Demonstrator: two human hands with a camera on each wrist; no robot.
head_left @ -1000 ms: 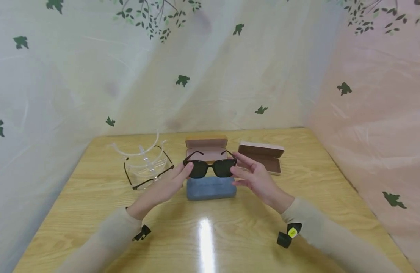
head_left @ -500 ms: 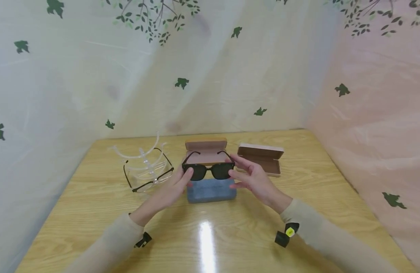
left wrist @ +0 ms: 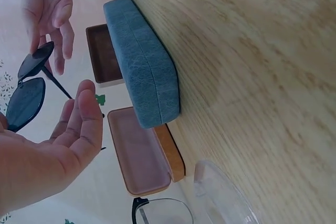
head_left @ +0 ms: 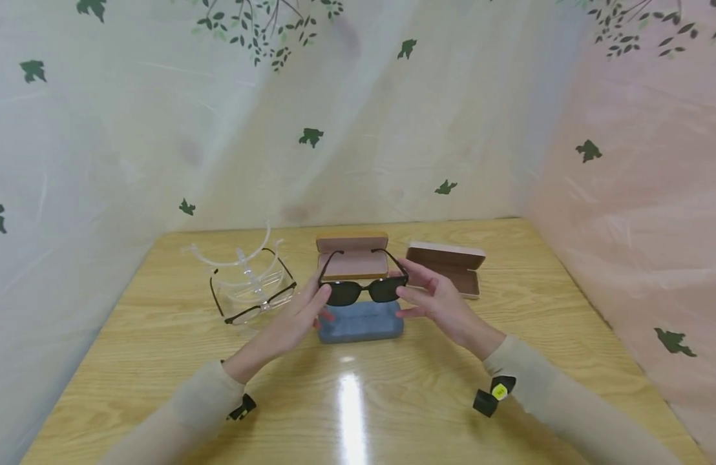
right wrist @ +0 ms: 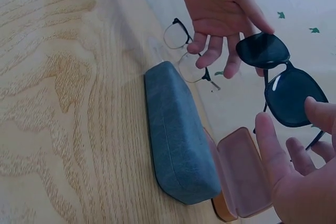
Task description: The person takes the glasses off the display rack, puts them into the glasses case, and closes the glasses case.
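Black sunglasses (head_left: 364,290) with dark lenses are held up between both hands, temples unfolded and pointing away from me. My left hand (head_left: 291,320) pinches the left end of the frame, its thumb by the lens. At the opposite end my right hand (head_left: 442,307) pinches the frame between thumb and index finger, other fingers spread. Below the sunglasses a closed blue glasses case (head_left: 360,323) lies on the table. Both wrist views show the sunglasses (left wrist: 26,100) raised clear of that blue case (right wrist: 178,135).
Behind the blue case stands an open orange case (head_left: 352,242) with a pink lining. To its right is an open case with a brown lining (head_left: 445,258). On the left, dark-rimmed eyeglasses (head_left: 244,316) sit on a clear display stand (head_left: 250,278) on the wooden table (head_left: 160,361).
The sunglasses have tilted, so the lenses face lower and more of the temples shows. They have also shifted slightly right, with both hands keeping their hold.
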